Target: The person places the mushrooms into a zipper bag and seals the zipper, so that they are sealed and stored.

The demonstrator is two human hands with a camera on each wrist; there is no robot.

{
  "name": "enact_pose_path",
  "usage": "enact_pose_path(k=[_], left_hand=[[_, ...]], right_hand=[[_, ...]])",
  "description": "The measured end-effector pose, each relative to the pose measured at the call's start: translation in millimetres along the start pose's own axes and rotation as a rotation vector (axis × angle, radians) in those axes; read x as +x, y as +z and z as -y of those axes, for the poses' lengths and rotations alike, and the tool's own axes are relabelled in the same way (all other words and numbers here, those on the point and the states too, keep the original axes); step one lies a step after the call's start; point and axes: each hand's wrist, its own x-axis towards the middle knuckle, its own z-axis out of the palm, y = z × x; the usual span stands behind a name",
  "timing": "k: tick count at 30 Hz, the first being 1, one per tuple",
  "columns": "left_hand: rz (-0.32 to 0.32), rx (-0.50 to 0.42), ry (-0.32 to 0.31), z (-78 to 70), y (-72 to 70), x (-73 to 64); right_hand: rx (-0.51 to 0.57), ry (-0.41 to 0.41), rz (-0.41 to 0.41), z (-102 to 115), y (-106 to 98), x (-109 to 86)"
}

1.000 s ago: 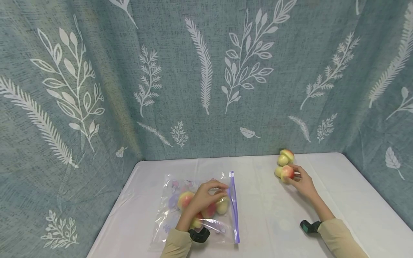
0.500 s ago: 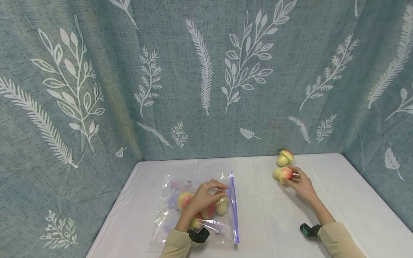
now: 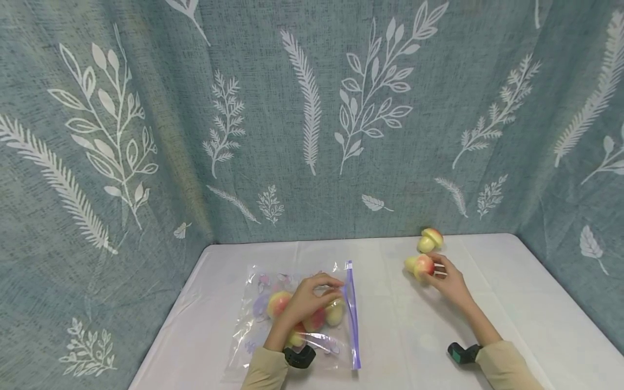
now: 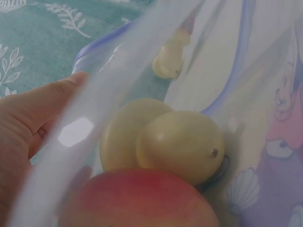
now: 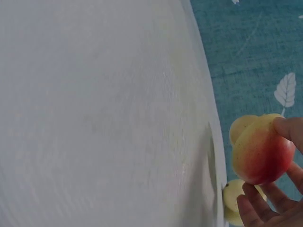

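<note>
My right hand (image 3: 450,284) grips a mushroom (image 3: 422,266) by its red-and-yellow cap, with the pale yellow stem pointing left. In the right wrist view the thumb lies on top of that cap (image 5: 262,151) and the fingers are below it. Behind it a second such mushroom (image 3: 431,240) lies on the table. My left hand (image 3: 307,298) pinches the mouth edge of a clear zip bag (image 3: 336,346) beside its purple zip strip. Inside the bag lie several mushrooms (image 3: 279,304), partly hidden under the hand and forearm; their stems (image 4: 180,146) show in the left wrist view.
A white cloth covers the table (image 3: 390,325). Blue-green curtains (image 3: 273,135) with white leaf prints stand around its back and sides. A black wrist camera (image 3: 299,356) sits at the left wrist, and another camera (image 3: 463,353) at the right.
My right hand has moved left with the mushroom, away from the mushroom at the back. The left hand and the bag have stayed almost where they were.
</note>
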Motion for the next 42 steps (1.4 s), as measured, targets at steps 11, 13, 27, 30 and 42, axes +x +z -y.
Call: enact_pose_path(k=[11,13,27,30,42], left_hand=[[0.000,0.002,0.026,-0.4,-2.2,-1.1],[0.006,-0.005,0.023,-1.0,-2.6,-1.2],[0.017,-0.029,0.010,0.2,-3.8,-1.5],[0.018,-0.035,0.012,0.1,-3.5,-1.4],[0.011,-0.033,0.038,0.3,-3.0,-1.8]], right_hand=[[0.025,-0.037,0.025,13.9,13.8,-1.1],[0.035,-0.044,0.035,17.3,15.7,-2.6],[0.085,-0.050,0.067,60.3,22.9,-18.7],[0.087,-0.060,0.070,67.1,23.6,-22.2],[0.103,-0.070,0.098,42.1,37.7,-21.5]])
